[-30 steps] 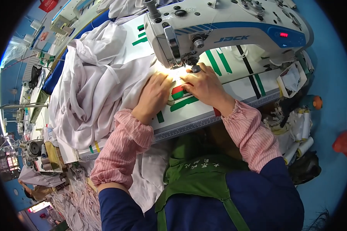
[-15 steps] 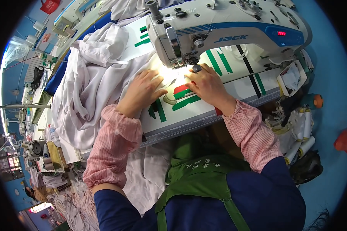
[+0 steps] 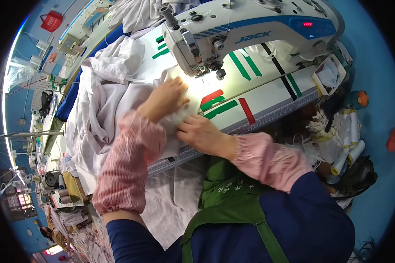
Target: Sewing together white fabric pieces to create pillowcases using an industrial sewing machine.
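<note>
A large pale lilac-white cloth (image 3: 103, 90) lies in loose folds over the left part of the sewing table. My left hand (image 3: 167, 100) is closed on it, fingers curled, just left of the sewing machine's (image 3: 250, 33) lit needle area. Lower and nearer to me, my right hand (image 3: 205, 135) pinches the cloth by the table's front edge, its thumb and fingertips partly hidden in the fabric. The presser foot and needle (image 3: 215, 72) stand to the right of the cloth, apart from both hands.
Green, red and black tape strips mark the white tabletop (image 3: 267, 98); a measuring tape (image 3: 267, 120) runs along its front edge. To the right are a small white box (image 3: 329, 76) and white thread spools (image 3: 349, 151). More pale cloth (image 3: 166, 201) hangs below the table.
My right hand has come from beside the needle toward me and left, onto the cloth. My left hand has curled its fingers. The cloth has shifted off the needle area, and a red strip is uncovered.
</note>
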### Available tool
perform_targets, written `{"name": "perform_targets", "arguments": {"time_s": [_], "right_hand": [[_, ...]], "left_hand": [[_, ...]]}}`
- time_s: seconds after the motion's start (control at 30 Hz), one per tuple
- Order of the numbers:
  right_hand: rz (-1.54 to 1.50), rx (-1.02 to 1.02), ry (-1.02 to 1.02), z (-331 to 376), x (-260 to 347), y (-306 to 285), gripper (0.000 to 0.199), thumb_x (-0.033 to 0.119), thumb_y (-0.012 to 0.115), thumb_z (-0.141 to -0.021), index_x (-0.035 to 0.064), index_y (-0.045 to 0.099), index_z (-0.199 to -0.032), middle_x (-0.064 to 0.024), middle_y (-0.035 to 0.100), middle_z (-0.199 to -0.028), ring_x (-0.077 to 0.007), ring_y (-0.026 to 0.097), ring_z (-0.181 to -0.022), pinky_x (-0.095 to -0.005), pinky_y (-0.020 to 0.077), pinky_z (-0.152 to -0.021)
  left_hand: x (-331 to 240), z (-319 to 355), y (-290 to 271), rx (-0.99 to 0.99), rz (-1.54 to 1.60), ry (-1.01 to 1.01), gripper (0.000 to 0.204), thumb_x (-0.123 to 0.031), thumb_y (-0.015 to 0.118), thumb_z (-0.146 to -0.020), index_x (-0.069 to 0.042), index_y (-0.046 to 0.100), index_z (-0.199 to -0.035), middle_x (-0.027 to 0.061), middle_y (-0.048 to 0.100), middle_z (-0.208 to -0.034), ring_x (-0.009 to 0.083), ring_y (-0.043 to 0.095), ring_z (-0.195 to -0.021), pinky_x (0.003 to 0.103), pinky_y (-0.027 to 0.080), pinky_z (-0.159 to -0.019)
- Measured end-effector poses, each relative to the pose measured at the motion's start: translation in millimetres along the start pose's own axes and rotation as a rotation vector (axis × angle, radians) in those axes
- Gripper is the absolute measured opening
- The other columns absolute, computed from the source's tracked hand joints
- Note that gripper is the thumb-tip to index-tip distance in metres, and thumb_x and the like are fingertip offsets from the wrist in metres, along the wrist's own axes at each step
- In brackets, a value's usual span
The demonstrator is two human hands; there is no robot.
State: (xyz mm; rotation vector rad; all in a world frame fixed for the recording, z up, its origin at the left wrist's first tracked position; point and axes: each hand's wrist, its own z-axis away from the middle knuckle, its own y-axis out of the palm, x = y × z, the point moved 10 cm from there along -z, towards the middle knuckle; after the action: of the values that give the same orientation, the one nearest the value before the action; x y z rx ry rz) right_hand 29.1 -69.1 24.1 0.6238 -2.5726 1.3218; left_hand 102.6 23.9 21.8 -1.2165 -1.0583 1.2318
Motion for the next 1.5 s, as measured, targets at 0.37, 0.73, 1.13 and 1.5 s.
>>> {"name": "perform_targets", "arguments": {"time_s": [0.37, 0.73, 1.13, 1.5], "right_hand": [[-0.001, -0.010, 0.070, 70.1, -34.5, -85.2, 0.015, 0.008, 0.062, -0.073, 0.0065, 0.066, -0.087, -0.0034, 0.064, -0.096, -0.0216, 0.062, -0.101, -0.0340, 0.0520, -0.082], [-0.073, 0.041, 0.030, 66.8, -37.6, -81.9, 0.016, 0.007, 0.067, -0.072, 0.0056, 0.067, -0.087, -0.0053, 0.066, -0.099, -0.0231, 0.063, -0.098, -0.0343, 0.0523, -0.081], [-0.111, 0.024, 0.000, 61.2, -44.1, -87.3, 0.019, 0.009, 0.070, -0.073, 0.0058, 0.066, -0.090, -0.0059, 0.064, -0.098, -0.0231, 0.062, -0.098, -0.0345, 0.0517, -0.081], [0.656, -0.201, 0.678, 61.9, -225.1, -167.1, 0.007, 0.015, 0.070, -0.083, 0.0090, 0.068, -0.087, -0.0048, 0.064, -0.084, -0.0240, 0.065, -0.089, -0.0356, 0.0545, -0.074]], "left_hand": [[-61.9, 8.3, -13.7, -0.300, 0.014, -0.206, 0.041, -0.032, 0.070, -0.084, -0.001, 0.063, -0.110, 0.0137, 0.063, -0.103, 0.0302, 0.063, -0.094, 0.041, 0.053, -0.077], [-54.3, 12.6, 9.1, -0.168, 0.215, -0.368, 0.050, -0.032, 0.076, -0.080, -0.009, 0.061, -0.122, 0.0120, 0.056, -0.105, 0.0302, 0.065, -0.085, 0.040, 0.053, -0.072], [-53.3, 10.4, 2.6, -0.200, 0.202, -0.336, 0.044, -0.034, 0.074, -0.081, -0.008, 0.060, -0.115, 0.0156, 0.054, -0.098, 0.0340, 0.066, -0.079, 0.043, 0.053, -0.064], [-59.8, 7.6, -15.8, -0.189, 0.120, -0.347, 0.034, -0.032, 0.070, -0.085, -0.006, 0.065, -0.107, 0.0111, 0.060, -0.092, 0.0284, 0.066, -0.082, 0.040, 0.053, -0.065]]}}
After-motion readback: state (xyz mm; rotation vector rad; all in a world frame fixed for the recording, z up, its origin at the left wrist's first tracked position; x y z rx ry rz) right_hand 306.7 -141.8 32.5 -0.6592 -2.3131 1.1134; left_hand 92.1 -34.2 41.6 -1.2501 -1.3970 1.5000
